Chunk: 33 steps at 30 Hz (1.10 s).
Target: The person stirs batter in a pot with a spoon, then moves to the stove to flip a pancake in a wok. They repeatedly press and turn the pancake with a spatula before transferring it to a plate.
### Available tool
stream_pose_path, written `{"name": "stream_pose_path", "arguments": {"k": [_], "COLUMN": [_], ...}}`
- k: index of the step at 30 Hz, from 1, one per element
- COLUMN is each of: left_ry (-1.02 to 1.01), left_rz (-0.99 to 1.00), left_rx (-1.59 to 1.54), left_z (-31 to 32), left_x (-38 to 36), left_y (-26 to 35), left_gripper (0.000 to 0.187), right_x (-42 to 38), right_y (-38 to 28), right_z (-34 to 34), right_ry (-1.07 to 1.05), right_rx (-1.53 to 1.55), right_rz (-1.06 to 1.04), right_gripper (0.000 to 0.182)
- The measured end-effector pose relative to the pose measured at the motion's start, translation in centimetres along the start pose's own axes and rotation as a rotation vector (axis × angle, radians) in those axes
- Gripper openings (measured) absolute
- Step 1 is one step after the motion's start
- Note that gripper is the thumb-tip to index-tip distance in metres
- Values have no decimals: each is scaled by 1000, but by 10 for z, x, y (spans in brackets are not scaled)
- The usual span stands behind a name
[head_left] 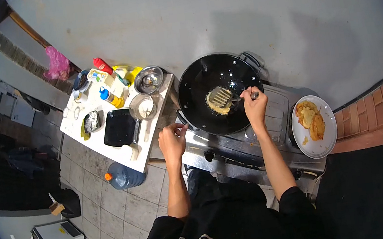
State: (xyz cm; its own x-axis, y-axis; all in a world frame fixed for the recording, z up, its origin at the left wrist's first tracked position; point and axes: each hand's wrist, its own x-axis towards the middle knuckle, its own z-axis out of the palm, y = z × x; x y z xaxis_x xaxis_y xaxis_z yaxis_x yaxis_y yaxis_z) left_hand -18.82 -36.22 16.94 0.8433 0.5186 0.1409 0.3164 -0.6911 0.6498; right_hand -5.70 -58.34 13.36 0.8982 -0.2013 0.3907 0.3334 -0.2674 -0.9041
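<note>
A black wok [196,82] sits on the stove, with a golden, battered flat piece of food [221,109] frying near its middle. My right hand [255,104] is closed around the handle of a slotted turner [221,96], whose metal blade rests over the food and partly covers it. Beside the wok's near left handle [186,120] is my left hand [173,140], its fingers curled in. The fingertips come close to that handle; whether they touch it or hold anything small is hidden. Fried pieces [316,127] lie on a white plate [322,149] at the right.
The metal stove [226,156] has a black knob in front. A white table [120,155] at left carries a black square pan [119,128], a metal bowl [149,80], a bowl of white powder [143,107] and bottles. Below it stands a water jug [126,175].
</note>
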Motion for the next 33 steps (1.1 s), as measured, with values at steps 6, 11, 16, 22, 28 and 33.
{"name": "stream_pose_path", "arguments": {"k": [6, 11, 16, 22, 28, 33], "left_ry": [-26, -17, -14, -39, -21, 1], "left_rz": [-34, -27, -36, -49, -29, -12], "left_rx": [2, -33, -44, -39, -54, -65], "left_z": [0, 0, 1, 0, 0, 3], "left_x": [0, -4, -5, -4, -4, -5], "left_y": [0, -2, -2, 0, -2, -7], "left_gripper": [19, 19, 19, 19, 21, 21], "right_x": [4, 8, -1, -5, -7, -4], "right_y": [9, 9, 6, -4, 1, -5], "right_z": [-2, -6, -10, -13, -16, -20], "right_ry": [-7, 37, 43, 20, -33, -52], "right_rx": [93, 161, 28, -8, -44, 186], "right_rz": [83, 102, 79, -39, 75, 203], "right_gripper": [28, 28, 28, 27, 28, 31]}}
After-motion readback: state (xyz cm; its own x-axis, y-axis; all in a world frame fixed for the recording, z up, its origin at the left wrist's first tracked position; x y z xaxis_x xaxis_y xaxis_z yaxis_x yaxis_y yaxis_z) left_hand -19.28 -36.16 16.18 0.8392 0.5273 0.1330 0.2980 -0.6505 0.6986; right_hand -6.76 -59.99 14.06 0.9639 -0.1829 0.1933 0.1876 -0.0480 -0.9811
